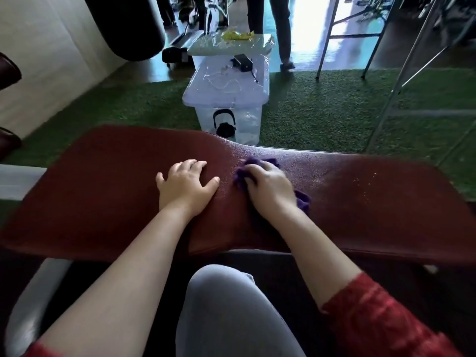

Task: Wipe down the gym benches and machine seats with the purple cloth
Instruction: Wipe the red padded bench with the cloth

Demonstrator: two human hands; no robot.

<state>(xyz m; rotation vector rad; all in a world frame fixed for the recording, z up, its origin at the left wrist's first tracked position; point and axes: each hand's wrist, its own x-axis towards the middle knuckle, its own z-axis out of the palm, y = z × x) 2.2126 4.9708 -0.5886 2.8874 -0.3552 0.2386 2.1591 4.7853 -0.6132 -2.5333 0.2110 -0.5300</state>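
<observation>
Your left hand (186,185) lies flat on the dark red bench (103,197), with its fingers spread wide and holding nothing. Your right hand (268,188) sits just beside it, at its 3 o'clock, with its fingers curled over the purple cloth (303,200). The cloth is bunched up under that palm and pressed onto the bench. Bits of it poke out at the hand's 11 o'clock and 4 o'clock. A clear plastic box (226,99) stands on the green floor (322,112) at 12 o'clock, past the bench.
</observation>
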